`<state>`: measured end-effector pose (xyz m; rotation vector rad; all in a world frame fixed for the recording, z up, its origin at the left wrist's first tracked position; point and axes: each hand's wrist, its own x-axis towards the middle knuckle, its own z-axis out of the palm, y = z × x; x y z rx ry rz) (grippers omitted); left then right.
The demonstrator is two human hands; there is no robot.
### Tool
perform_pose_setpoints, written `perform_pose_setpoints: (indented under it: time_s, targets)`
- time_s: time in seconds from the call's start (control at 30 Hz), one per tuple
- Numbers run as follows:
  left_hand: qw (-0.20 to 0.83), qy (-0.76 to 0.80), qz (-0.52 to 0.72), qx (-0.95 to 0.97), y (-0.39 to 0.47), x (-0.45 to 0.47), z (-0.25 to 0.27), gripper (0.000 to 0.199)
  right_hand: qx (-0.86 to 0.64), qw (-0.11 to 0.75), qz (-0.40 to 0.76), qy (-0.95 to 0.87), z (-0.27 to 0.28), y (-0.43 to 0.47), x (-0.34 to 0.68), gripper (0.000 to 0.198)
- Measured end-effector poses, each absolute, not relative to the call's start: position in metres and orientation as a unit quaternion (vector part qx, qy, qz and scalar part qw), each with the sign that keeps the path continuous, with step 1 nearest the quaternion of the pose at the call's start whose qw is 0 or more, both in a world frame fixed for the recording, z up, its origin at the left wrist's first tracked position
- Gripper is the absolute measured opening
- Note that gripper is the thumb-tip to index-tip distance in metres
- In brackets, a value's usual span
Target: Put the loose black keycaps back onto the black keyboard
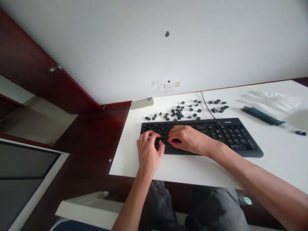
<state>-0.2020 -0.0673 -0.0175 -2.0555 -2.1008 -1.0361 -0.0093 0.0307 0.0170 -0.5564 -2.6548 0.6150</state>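
The left hand (149, 149) and right hand (184, 138) touch a black keyboard (231, 134) just below frame centre; loose keycaps (179, 113) lie higher.

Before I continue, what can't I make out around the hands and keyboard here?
All in the head view:
1. Keys of the black plastic keyboard beneath the bare right hand: covered by that hand.
2. Markings on the loose, squarish black plastic keycaps: too small.
3. Whether the bare left hand holds a keycap: hidden by the hand itself.
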Motion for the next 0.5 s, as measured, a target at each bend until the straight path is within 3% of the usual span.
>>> perform_pose_setpoints:
  time_s: [0.33, 0.5]
  targets:
    - [-0.022, -0.615, -0.447, -0.65, -0.058, -0.216, -0.008, 0.019, -0.213, 0.213, 0.246, -0.921, 0.014, 0.034, -0.005, 0.018]
    - [-0.001, -0.588, -0.489, -0.644, 0.008, -0.268, 0.012, 0.016, -0.202, 0.211, 0.251, -0.923, 0.014, 0.035, -0.003, 0.018]
